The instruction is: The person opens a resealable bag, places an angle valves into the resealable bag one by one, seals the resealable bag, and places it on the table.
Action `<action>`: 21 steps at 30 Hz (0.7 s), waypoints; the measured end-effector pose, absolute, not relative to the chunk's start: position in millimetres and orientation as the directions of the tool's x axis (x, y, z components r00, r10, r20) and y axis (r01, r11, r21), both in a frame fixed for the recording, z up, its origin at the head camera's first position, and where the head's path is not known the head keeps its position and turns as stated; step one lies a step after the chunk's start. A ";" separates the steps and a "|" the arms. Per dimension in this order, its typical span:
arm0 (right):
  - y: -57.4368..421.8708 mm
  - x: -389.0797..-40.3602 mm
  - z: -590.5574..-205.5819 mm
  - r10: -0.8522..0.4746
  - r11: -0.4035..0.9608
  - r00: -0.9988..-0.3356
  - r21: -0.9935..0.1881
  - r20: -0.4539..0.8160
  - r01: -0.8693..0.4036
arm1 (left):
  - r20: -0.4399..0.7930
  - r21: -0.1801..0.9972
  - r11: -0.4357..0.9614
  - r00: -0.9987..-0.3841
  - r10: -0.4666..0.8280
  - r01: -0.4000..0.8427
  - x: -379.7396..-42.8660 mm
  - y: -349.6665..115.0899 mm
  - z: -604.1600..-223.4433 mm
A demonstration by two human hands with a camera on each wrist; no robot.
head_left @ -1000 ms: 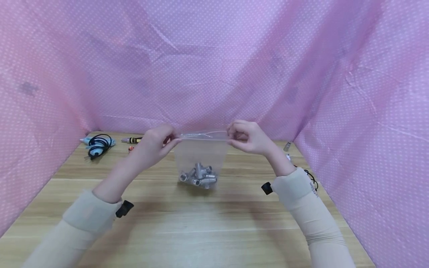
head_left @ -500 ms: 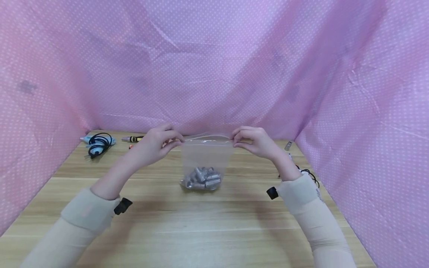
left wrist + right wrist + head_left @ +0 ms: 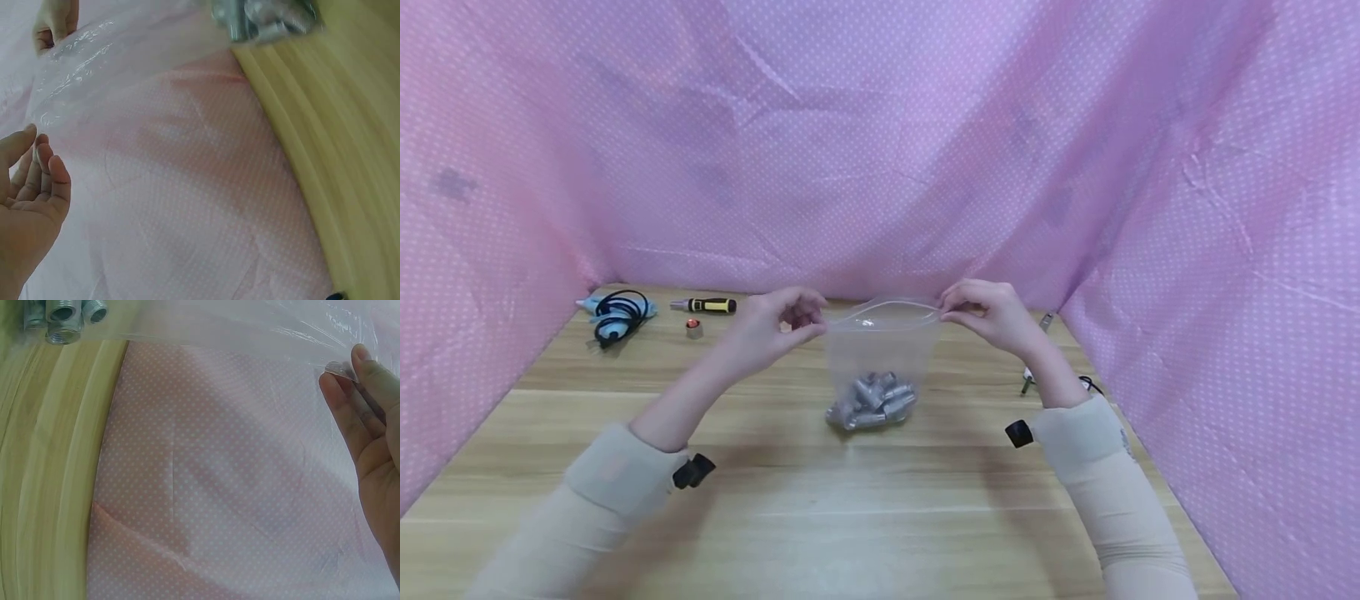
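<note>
A clear zip-lock bag (image 3: 880, 350) hangs upright over the wooden table, its mouth gaping a little. Several threaded metal pipe fittings (image 3: 872, 400) lie heaped in its bottom; some show as tee shapes. At the bag's upper left corner, my left hand (image 3: 778, 325) pinches the edge between thumb and fingertips. My right hand (image 3: 992, 317) grips the opposite top corner, thumb below and fingers above. In the right wrist view a fold of plastic shows between thumb and forefinger. Both wrist views show the fittings (image 3: 265, 19) sagging at the bag's far end.
At the back left lie a light-blue tool with a coiled black cable (image 3: 617, 317), a yellow-and-black screwdriver (image 3: 711, 306) and a small metal piece with a red top (image 3: 694, 328). Small metal and cabled items (image 3: 1047, 321) sit at the right. Pink dotted cloth (image 3: 880, 150) surrounds the table.
Both hands have carried the bag to the right and slightly toward me. Its mouth has parted wider. The screwdriver and small metal piece now show more fully.
</note>
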State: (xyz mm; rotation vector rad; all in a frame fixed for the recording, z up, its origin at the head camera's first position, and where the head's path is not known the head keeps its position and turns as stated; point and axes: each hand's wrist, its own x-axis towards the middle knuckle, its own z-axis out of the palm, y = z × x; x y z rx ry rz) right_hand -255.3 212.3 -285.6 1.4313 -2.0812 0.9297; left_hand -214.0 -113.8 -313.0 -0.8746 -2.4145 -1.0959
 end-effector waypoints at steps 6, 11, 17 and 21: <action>212.9 -247.8 -283.1 -0.623 0.230 -0.387 -0.314 0.680 -0.921 | 0.423 0.708 0.475 -0.852 0.309 0.523 -216.9 -109.2 -329.2; 216.2 -250.0 -288.0 -0.602 0.268 -0.401 -0.297 0.691 -0.916 | 0.481 0.692 0.508 -0.853 0.203 0.512 -217.8 -104.9 -334.4; 227.4 -264.4 -304.3 -0.576 0.307 -0.433 -0.308 0.693 -0.901 | 0.614 0.577 0.549 -0.764 0.196 0.604 -222.2 -101.6 -330.6; 225.3 -253.4 -298.1 -0.587 0.281 -0.428 -0.322 0.688 -0.904 | 0.625 0.558 0.543 -0.748 0.222 0.627 -222.1 -101.3 -329.9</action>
